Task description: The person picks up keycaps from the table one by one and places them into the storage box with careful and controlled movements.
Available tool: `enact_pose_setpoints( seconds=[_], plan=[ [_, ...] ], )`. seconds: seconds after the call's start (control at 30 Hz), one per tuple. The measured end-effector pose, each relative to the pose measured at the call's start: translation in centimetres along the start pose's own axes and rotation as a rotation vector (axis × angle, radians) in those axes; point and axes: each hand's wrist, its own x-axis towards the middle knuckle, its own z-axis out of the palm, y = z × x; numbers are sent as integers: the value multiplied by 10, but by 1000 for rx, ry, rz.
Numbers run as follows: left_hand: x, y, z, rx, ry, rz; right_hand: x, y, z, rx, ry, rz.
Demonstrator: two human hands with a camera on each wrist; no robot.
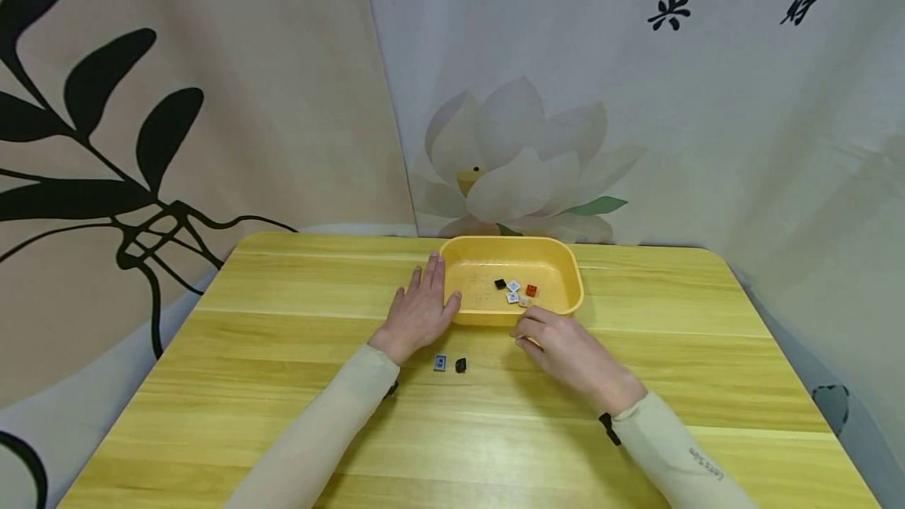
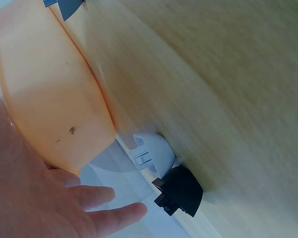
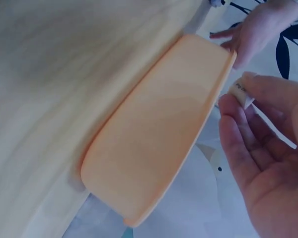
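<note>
My right hand [image 1: 558,344] pinches a small off-white keycap [image 3: 241,92] with dark lettering between thumb and fingertips, just over the near rim of a yellow plastic tray [image 1: 481,320]. Its fingers mostly hide that keycap from the head view. My left hand [image 1: 419,311] rests with straight fingers against the tray's left end. Inside the tray lie a black keycap [image 1: 500,284], a red keycap [image 1: 531,290] and several pale ones. On the table in front of the tray, a blue-grey keycap [image 1: 440,363] and a black keycap [image 1: 461,365] stand near my left wrist.
The tray sits near the far edge of a wooden table [image 1: 283,383]. Behind it hangs a pale cloth [image 1: 318,100] printed with leaves and a lotus.
</note>
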Motion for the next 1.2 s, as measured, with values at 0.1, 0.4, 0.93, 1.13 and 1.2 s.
enact_pose_setpoints(
  seconds=[0.1,0.4,0.93,1.13,1.2],
  plan=[
    [0,0,0,1,3,-1,1,4,-4,-22,40,10],
    [0,0,-1,-5,0,-2,6,19,-16,-31,119,73],
    [0,0,0,-7,5,2,16,50,-11,-47,110,196],
    [0,0,0,-1,5,3,21,57,-8,-55,61,262],
    [0,0,0,-1,4,3,23,59,-7,-57,39,281]
  ],
)
